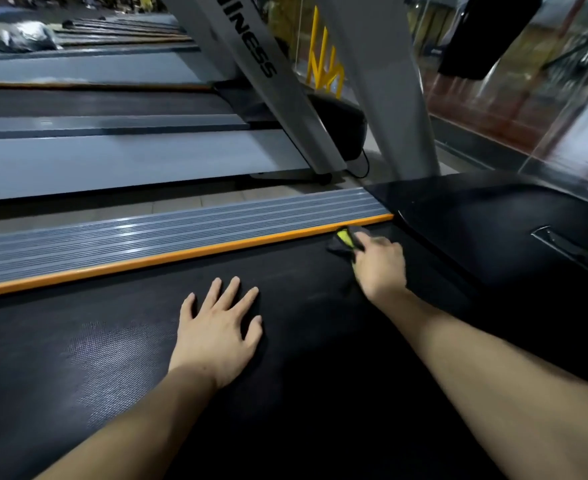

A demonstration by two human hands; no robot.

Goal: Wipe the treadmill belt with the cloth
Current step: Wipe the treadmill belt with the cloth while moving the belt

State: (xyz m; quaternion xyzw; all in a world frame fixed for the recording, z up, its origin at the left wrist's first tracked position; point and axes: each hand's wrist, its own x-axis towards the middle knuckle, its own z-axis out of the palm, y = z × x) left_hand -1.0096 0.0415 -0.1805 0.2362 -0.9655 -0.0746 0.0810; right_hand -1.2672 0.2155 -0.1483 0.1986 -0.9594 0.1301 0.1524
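Right grip (379, 265) on cloth (344, 241), beside orange strip (181, 253)

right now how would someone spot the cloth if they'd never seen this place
Find the black treadmill belt and follow its orange strip toward the black motor cover. Near the strip's far end, the right hand presses the cloth onto the belt. It is dark, with the only bright yellow patch there.
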